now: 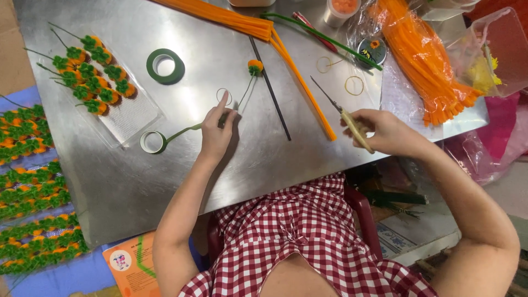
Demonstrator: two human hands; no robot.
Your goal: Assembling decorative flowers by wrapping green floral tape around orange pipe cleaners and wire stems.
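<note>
My left hand pinches the wire stem of a small orange pompom flower that lies on the steel table. A strip of green floral tape runs from the stem to a nearly spent tape roll at the left. My right hand grips scissors with pale handles, blades pointing up-left and closed. A long orange pipe-cleaner bundle and a thin black rod lie between the two hands.
A fuller green tape roll and several finished orange-and-green flowers lie at the left. More finished flowers pile beside the table. An orange pipe-cleaner heap, rubber bands, green stems and plastic bags crowd the right.
</note>
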